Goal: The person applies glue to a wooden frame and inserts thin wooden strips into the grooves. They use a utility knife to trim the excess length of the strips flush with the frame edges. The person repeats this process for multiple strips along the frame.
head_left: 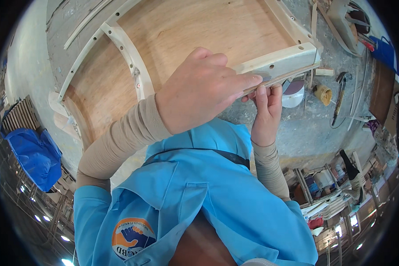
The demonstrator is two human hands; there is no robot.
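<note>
A large plywood panel lies before me, bordered by a cream-coloured wooden frame with dark round holes. Along the near right side runs a thin layered wood edge. My left hand reaches over the panel, some fingers curled and one finger pressed along this edge; its thumb is hidden. Just right of it, my right hand is closed, thumb and fingers pinching the same edge from below. A small grey piece shows by the left fingertip; its kind is unclear.
Beyond my right hand lie a white disc-like piece, a yellow cup and a hammer. A blue plastic bag sits at the left. Cluttered racks stand at the lower right.
</note>
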